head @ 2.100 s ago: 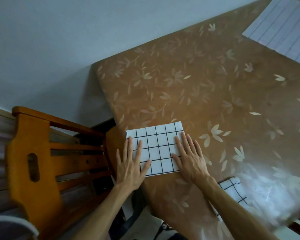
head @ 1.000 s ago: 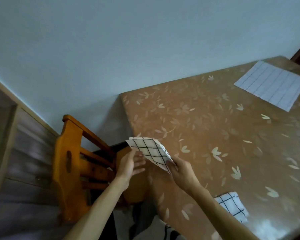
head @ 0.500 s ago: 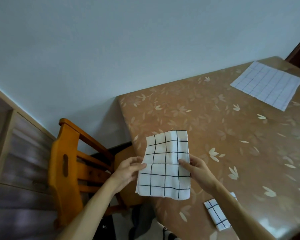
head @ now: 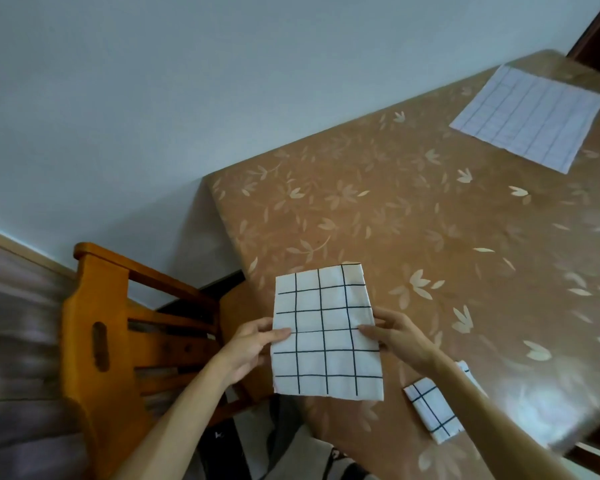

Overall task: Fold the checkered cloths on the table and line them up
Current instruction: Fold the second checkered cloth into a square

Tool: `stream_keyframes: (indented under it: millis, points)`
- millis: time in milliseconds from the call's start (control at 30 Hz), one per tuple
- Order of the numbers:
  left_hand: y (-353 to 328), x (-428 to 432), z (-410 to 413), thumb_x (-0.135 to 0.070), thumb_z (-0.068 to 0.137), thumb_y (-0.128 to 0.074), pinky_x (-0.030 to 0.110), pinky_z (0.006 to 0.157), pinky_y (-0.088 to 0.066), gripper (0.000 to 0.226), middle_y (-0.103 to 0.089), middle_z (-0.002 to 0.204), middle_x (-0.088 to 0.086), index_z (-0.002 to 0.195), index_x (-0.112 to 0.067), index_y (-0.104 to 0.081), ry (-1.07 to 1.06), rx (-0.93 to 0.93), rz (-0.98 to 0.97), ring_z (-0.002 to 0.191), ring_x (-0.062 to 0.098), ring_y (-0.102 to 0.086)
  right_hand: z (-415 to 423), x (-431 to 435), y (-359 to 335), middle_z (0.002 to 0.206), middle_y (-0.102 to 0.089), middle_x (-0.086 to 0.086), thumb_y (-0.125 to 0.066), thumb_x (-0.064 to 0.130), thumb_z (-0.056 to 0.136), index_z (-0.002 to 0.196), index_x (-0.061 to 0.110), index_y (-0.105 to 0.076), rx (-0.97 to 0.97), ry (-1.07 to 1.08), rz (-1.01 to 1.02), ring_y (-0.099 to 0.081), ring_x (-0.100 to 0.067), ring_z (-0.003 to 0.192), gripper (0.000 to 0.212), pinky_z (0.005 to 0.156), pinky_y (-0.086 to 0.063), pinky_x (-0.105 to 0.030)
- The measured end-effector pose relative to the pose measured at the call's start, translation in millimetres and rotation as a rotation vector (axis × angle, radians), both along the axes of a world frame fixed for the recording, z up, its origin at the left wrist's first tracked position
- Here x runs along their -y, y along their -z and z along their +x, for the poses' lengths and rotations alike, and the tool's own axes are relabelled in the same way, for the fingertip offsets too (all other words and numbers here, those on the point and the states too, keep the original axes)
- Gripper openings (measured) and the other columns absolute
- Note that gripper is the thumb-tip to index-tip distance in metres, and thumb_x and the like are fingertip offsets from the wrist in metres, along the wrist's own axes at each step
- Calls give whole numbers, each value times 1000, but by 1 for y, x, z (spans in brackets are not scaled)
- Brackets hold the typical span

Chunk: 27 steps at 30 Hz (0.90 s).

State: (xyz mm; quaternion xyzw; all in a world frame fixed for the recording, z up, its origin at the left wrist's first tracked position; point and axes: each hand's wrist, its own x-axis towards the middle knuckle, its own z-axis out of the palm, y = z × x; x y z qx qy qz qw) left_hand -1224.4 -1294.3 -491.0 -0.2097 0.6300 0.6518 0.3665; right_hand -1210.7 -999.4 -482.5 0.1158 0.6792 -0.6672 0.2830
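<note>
left grip (head: 253,344) and right grip (head: 400,336) each pinch a side edge of the half-folded white black-grid cloth (head: 326,341), held up at the edge of the brown leaf-patterned bench (head: 395,220).

Left hand (head: 250,348) pinches the left edge of the checkered cloth (head: 326,362) at mid-height, with the thumb on the near face and the fingers behind. Right hand (head: 400,337) pinches the cloth's right edge at about the same height, thumb also in front. Palms face each other across the cloth. Both forearms are bare and run down and outward from the cloth's lower corners.
</note>
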Motion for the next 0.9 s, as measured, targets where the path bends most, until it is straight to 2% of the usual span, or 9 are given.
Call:
stream_keyframes:
  millis: [167,267,400,533,633,700,767,867,900]
  points:
    - [3,-4,-10,-22,87,-74,48,100,-52,34,-74,115,3,120,-16,-67,35,-37,-10,111,22,-68,-5,-8,12,108,-74,-17,-61,6,94,108,6,-75,53,74,-41,-71,-35,102,19,94,-55,-52]
    - [8,-6,-15,-20,90,-70,48,102,-50,29,-74,116,3,119,-15,-68,-11,-52,-3,112,23,-68,-9,-10,20,105,-75,-18,-58,-3,94,102,7,-78,58,86,-12,-71,-36,101,24,93,-55,-50]
    - [15,-8,-19,-20,95,-63,50,102,-50,22,-74,114,3,116,-18,-70,-37,-69,-26,112,24,-67,-12,-15,31,100,-73,-27,-47,-7,98,98,-2,-75,60,105,54,-69,-42,96,28,90,-56,-53]
    - [19,-11,-21,-19,95,-63,46,91,-57,18,-76,108,6,110,-17,-73,-39,-68,-35,101,26,-71,-13,-19,32,92,-73,-23,-43,-5,99,86,6,-75,97,104,66,-70,-35,84,35,77,-61,-44]
    - [20,-15,-25,-11,97,-57,38,75,-57,19,-74,101,8,91,-14,-74,-31,-90,-72,95,25,-69,-16,-19,28,87,-73,-19,-39,-4,97,81,7,-73,115,113,56,-70,-29,77,39,68,-59,-37]
    - [21,-17,-28,-9,99,-51,40,77,-58,27,-73,105,8,85,-15,-74,-21,-97,-147,101,27,-67,-19,-18,29,89,-72,-19,-40,4,97,83,8,-73,126,141,35,-69,-30,78,36,70,-55,-39]
    - [21,-20,-30,-10,100,-45,39,75,-58,30,-72,106,10,88,-12,-73,-29,-90,-163,99,27,-67,-20,-17,30,94,-73,-18,-43,15,98,89,10,-75,130,170,14,-69,-29,79,34,72,-54,-40]
    - [21,-21,-30,-14,102,-42,40,75,-59,29,-73,106,12,100,-9,-70,-38,-63,-128,98,27,-69,-19,-17,34,104,-74,-10,-57,23,98,114,22,-69,101,148,14,-72,-25,90,21,76,-57,-37]
    - [21,-20,-30,-15,101,-46,42,79,-60,25,-74,107,10,104,-11,-70,-35,-62,-122,100,27,-70,-19,-19,37,107,-74,-8,-64,20,94,121,26,-64,92,135,3,-72,-24,95,28,78,-58,-37]
